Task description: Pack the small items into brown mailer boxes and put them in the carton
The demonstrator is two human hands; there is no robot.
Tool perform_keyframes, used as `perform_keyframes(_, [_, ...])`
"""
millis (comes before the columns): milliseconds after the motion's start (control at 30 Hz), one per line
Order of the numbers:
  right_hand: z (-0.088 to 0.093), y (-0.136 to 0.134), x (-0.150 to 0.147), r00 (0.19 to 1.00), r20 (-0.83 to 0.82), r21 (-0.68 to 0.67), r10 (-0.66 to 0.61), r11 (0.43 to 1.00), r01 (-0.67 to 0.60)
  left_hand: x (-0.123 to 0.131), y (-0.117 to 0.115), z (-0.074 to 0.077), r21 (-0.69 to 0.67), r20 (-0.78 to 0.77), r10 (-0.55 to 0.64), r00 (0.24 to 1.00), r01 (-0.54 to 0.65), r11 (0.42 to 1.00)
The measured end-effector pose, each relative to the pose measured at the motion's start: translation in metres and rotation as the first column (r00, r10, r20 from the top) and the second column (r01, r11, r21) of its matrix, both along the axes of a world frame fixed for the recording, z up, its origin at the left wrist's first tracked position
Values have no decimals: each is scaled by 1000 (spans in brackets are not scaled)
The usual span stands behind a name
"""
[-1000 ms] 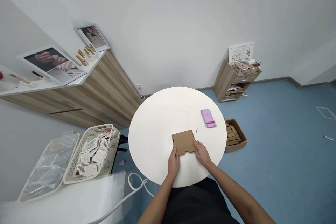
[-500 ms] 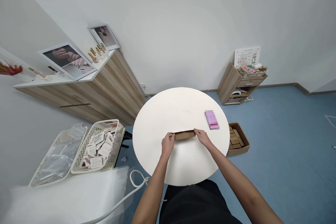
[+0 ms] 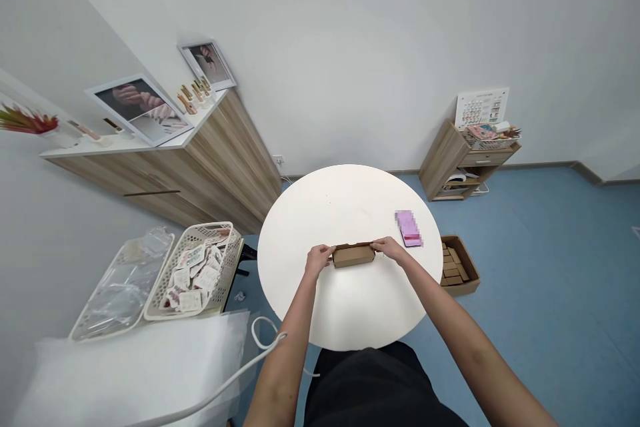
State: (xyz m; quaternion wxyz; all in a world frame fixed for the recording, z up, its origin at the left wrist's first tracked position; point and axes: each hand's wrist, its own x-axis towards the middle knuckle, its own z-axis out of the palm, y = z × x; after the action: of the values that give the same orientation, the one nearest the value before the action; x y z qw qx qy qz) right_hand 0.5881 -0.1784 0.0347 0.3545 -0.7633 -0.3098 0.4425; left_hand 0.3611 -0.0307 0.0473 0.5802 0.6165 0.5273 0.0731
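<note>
Plain brown cardboard box [image 3: 354, 255], one long narrow side showing.
Held at both ends, crosswise, over the middle of the white counter [image 3: 295, 227], darker along its far edge.

The pale wall [image 3: 350, 80] is washed in diffuse light, dimmed toward the corners. A faint, soft-edged shadow is cast on the tabletop [image 3: 345, 200] near the cardboard box [image 3: 354, 255]. The purple item [image 3: 409, 228] is pixelated; outer areas are stretched by wide-angle distortion.

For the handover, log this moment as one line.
left hand: cardboard box, left end | right hand: its right end | table: purple item
</note>
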Motion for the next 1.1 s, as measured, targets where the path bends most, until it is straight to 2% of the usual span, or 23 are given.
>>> perform_keyframes(267, [8,-1,2,997,-71,-34,25,999,-28,-4,0,-5,26,18,-36,999,35,999])
perform_keyframes(433, [8,-6,0,998,-33,-38,45,998,-46,-10,1,-7,28,75,-86,993,84,996])
perform_keyframes(567, [3,-11,-5,996,55,9,73,997,-74,-11,-5,-10,97,85,-72,994,63,993])
perform_keyframes(667, [-1,-13,-5,996,53,21,65,998,-66,-10,-9,-9,153,59,-63,996,53,987])
perform_keyframes(833, [-7,-12,-4,994,70,34,84,996,-86,-10,-6,-14,255,0,-129,992,125,959])
perform_keyframes(900, [-9,-14,-7,981,153,40,121,991,-128,-14,-8,-21,325,-14,-181,983,176,929])
perform_keyframes(967, [-13,-20,-13,938,302,28,170,982,-187,-21,-16,-30,432,-30,-247,968,236,870])
perform_keyframes(1033, [-21,-28,-21,851,478,22,216,966,-258,-31,-27,-41,568,-70,-318,945,300,766])
perform_keyframes(1100, [-32,-35,-29,735,633,26,245,942,-336,-41,-38,-50,646,-149,-373,916,376,665])
